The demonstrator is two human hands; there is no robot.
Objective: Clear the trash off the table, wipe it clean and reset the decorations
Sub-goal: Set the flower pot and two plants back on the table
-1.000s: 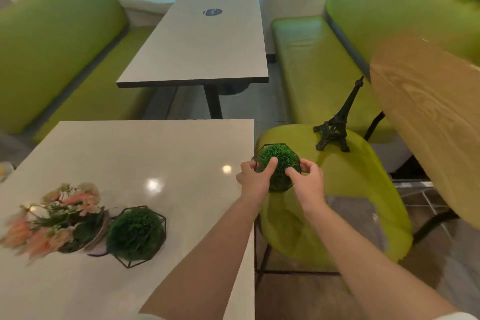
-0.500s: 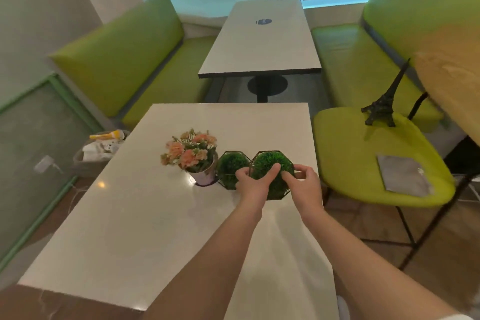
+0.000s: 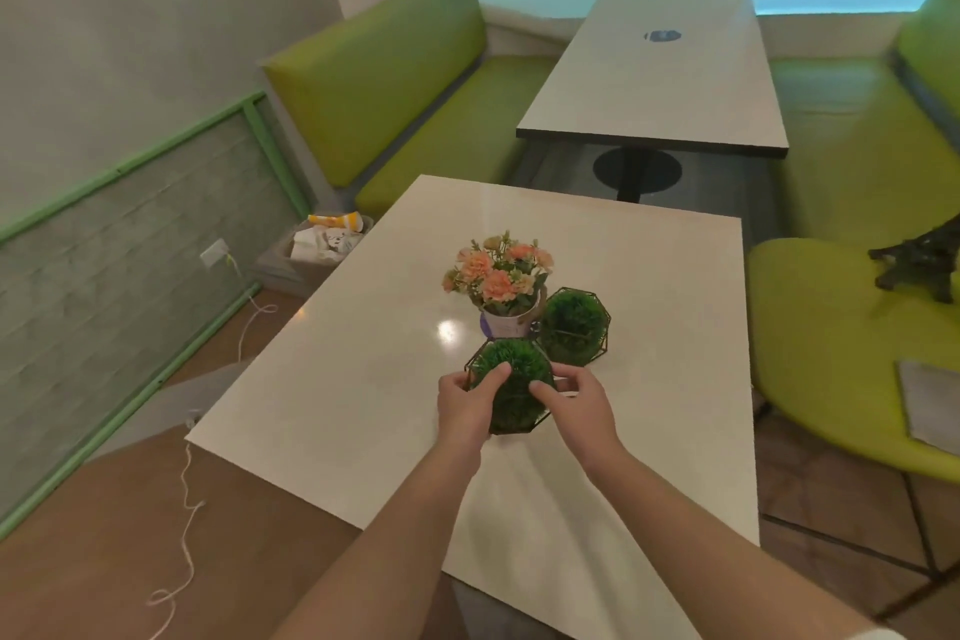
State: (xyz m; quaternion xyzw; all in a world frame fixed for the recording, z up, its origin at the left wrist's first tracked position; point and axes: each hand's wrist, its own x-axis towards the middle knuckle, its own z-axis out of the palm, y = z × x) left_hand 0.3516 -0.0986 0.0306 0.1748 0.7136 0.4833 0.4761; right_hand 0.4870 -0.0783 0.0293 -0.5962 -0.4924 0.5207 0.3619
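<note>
head view, both hands' fingers gripping caged moss ball [image 3: 511, 387] mid-table [image 3: 337, 379], flower pot [image 3: 501, 322] just beyond

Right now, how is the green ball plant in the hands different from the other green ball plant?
The near plant is gripped by the left hand and right hand; the far plant is touched by no hand. The near plant sits in front of the flower pot; the far plant sits to its right. Both are round green tufts in black wire frames on the table.
</note>
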